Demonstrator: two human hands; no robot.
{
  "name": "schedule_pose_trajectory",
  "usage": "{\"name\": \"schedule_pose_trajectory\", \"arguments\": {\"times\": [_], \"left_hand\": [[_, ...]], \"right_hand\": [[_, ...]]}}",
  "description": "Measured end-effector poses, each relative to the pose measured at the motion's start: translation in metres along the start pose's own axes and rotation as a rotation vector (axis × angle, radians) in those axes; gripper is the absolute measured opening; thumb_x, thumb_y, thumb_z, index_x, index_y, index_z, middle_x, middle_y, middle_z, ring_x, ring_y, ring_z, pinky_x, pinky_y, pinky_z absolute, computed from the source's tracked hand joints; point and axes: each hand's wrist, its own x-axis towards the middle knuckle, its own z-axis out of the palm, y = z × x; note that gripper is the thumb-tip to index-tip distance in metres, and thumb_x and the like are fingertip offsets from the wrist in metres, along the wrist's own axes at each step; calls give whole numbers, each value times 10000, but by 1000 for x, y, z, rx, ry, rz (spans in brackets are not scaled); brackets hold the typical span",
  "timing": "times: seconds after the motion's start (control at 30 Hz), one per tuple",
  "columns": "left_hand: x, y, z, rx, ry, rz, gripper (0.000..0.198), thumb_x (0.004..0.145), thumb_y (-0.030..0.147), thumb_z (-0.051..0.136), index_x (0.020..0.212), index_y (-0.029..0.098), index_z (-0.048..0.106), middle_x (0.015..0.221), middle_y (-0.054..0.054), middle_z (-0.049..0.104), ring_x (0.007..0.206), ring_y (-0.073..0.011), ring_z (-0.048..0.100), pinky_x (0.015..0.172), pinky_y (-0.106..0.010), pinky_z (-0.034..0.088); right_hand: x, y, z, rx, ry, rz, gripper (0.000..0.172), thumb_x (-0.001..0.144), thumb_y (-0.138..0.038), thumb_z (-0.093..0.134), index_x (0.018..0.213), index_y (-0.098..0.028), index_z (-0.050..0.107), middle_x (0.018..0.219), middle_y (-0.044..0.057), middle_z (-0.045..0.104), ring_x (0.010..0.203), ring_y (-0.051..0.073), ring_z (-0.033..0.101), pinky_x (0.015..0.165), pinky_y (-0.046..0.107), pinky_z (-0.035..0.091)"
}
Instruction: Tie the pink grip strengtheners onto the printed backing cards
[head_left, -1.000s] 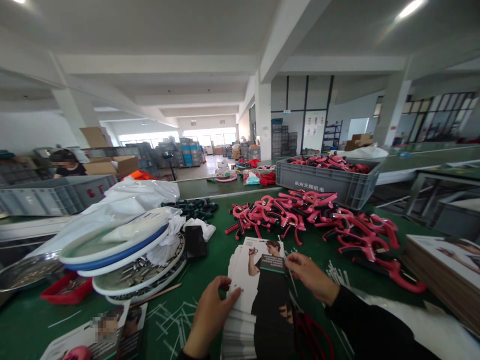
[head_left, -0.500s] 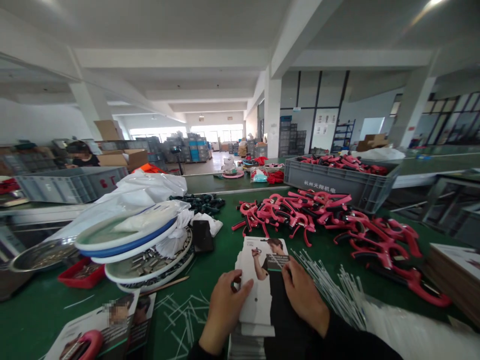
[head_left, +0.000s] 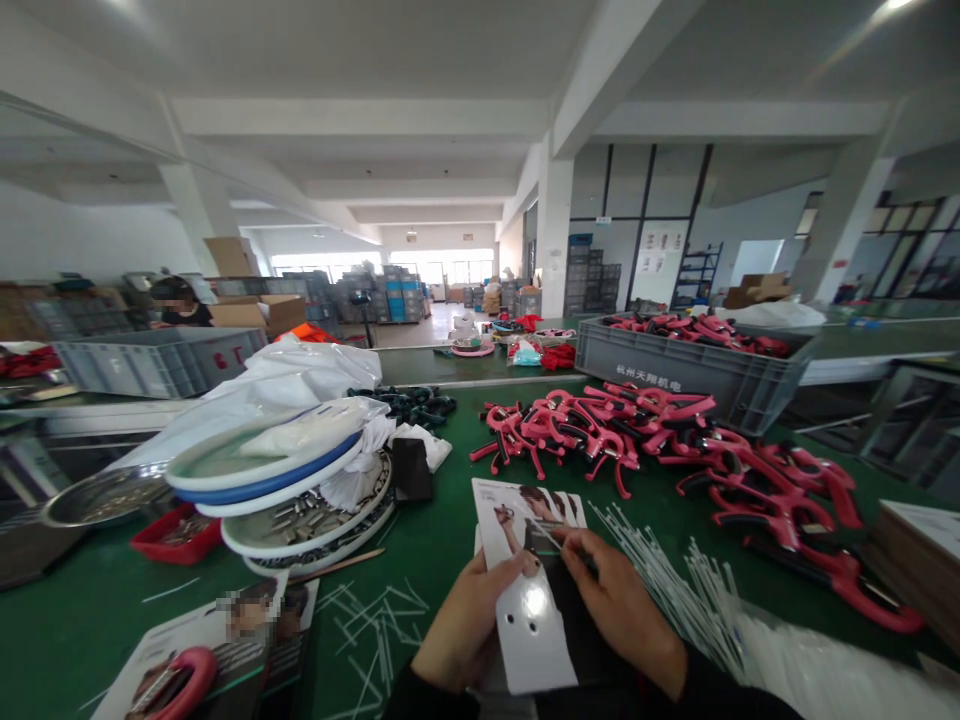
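Observation:
A printed backing card with punched holes is tilted up over a stack of like cards. My left hand grips its left edge, thumb laid across the front. At the card's right side, my right hand is closed, thumb and finger pinched on what looks like a thin white cable tie. Right of the stack lies a bundle of white cable ties. Pink-and-black spring hand grips are heaped beyond the cards.
At left, a pink hand grip rests on cards near scattered tie offcuts. Stacked round trays hold metal parts beside a red dish. A grey crate of grips stands behind; stacked cards sit at right.
The top card has been lifted and tilted off the stack in my left hand. My right hand has shifted slightly right, its fingers now pinched. The view has turned slightly left.

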Motion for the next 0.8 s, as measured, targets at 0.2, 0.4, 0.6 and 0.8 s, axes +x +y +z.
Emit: {"name": "schedule_pose_trajectory", "arguments": {"times": [0.2,0.4,0.6,0.8], "left_hand": [[8,-7,-12,-1,-106,14,308,600,284,728,834,123,610,668,-33,637,575,-153,572,576,-263,411],[4,-2,-8,49,-194,24,289,546,311,757,710,113,625,669,-31,614,538,-121,523,544,-233,362],[4,-2,-12,-23,-215,2,242,581,293,725,728,123,637,716,-42,622,562,-133,532,574,-252,382],[1,0,-12,-52,-157,-3,191,612,248,693,739,115,642,696,-41,621,569,-130,526,568,-241,377]], "right_hand": [[16,-13,-23,390,117,209,287,746,-473,569,752,-186,573,636,-12,533,534,117,480,497,243,395],[22,-24,-17,763,27,336,383,669,-523,659,694,-177,498,495,-61,481,417,67,413,396,185,335],[10,-25,-4,606,99,148,326,807,-522,515,774,-201,476,627,-6,600,571,139,597,530,261,508],[-10,-24,-5,374,119,-11,206,876,-415,458,838,-214,487,750,25,617,686,157,634,626,272,538]]}}
